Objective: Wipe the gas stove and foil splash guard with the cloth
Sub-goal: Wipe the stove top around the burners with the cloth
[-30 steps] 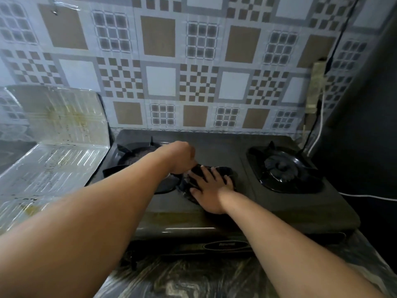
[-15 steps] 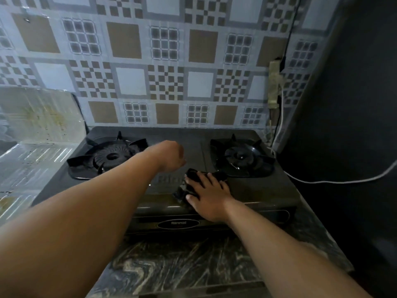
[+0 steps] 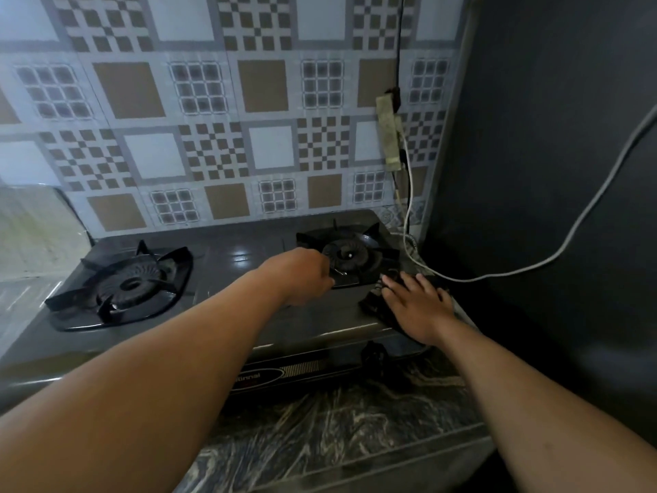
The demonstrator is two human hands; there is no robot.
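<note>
The dark two-burner gas stove (image 3: 241, 265) stands on the counter against the tiled wall. My right hand (image 3: 416, 307) presses flat, fingers spread, on a dark cloth (image 3: 371, 304) at the stove's front right corner. My left hand (image 3: 298, 275) is curled into a fist at the near-left edge of the right burner (image 3: 350, 256), and nothing shows in it. The left burner (image 3: 128, 284) is uncovered. The stained foil splash guard (image 3: 35, 236) stands at the far left, partly cut off by the frame edge.
A white cable (image 3: 569, 236) runs from a wall power strip (image 3: 389, 133) past the stove's right rear corner. A dark wall (image 3: 551, 172) closes the right side. The marbled countertop (image 3: 337, 421) lies in front of the stove. Foil sheet (image 3: 21, 300) lies left of it.
My right hand has slid the cloth rightward from the stove's middle to its front right corner. My left fist has followed to the right burner. The view has panned right.
</note>
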